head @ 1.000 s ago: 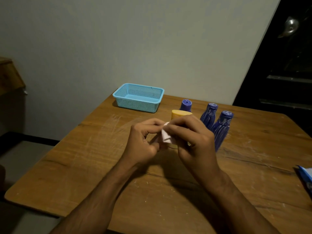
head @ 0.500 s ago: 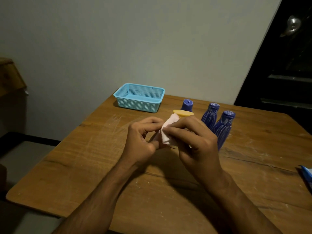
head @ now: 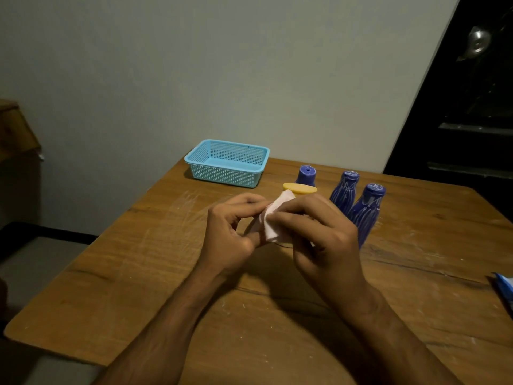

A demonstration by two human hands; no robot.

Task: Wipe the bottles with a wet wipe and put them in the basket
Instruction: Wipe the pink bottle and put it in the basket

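Observation:
Both my hands meet above the middle of the wooden table [head: 138,273], pinching a small white wet wipe [head: 273,223] between them. My left hand [head: 233,234] grips its left edge and my right hand [head: 319,234] grips its right side. Right behind the wipe stands a bottle with a yellow cap [head: 299,188], its body hidden by my fingers. Three blue bottles stand upright: one [head: 306,175] behind the yellow cap, one [head: 344,193] to the right, and one [head: 366,212] nearest my right hand. The light blue mesh basket [head: 227,173] sits at the table's far edge, with nothing in it.
A blue packet [head: 503,287] lies at the table's right edge, cut off by the frame. The grey wall is just behind the table. A dark door with a metal knob [head: 477,43] is at the right, and wooden furniture [head: 16,129] at the far left.
The wipe has been pulled a little further apart between my fingers and shows more white. My hands have stayed in about the same place.

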